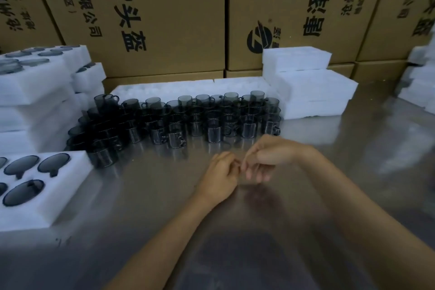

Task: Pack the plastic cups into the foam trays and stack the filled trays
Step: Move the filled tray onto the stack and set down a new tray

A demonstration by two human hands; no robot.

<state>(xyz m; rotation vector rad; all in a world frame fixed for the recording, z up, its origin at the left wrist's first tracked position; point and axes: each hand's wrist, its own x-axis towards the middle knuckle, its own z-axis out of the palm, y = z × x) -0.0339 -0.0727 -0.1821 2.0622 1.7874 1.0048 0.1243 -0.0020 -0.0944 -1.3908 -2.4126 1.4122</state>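
I am viewing both hands over the metal surface [306,172], close together and just in front of the cups. The left hand [221,179] is lying with its fingers loosely curled; the right hand [266,160] is hanging with its fingers bent downward, tips nearly meeting the left. Neither hand is gripping a cup; motion blur is keeping me from telling whether anything small is pinched between them. The dark plastic cups [188,120] are standing massed in rows on the surface, stacked in short columns, well ahead of the hands. A filled foam tray [70,183] is sitting at the near left with cups seated in its round pockets. Behind it a stack of filled trays [35,92] is rising at the far left. Empty foam trays [313,92] are piled at the right, behind the cups. Printed cardboard cartons [164,19] are lining the back.
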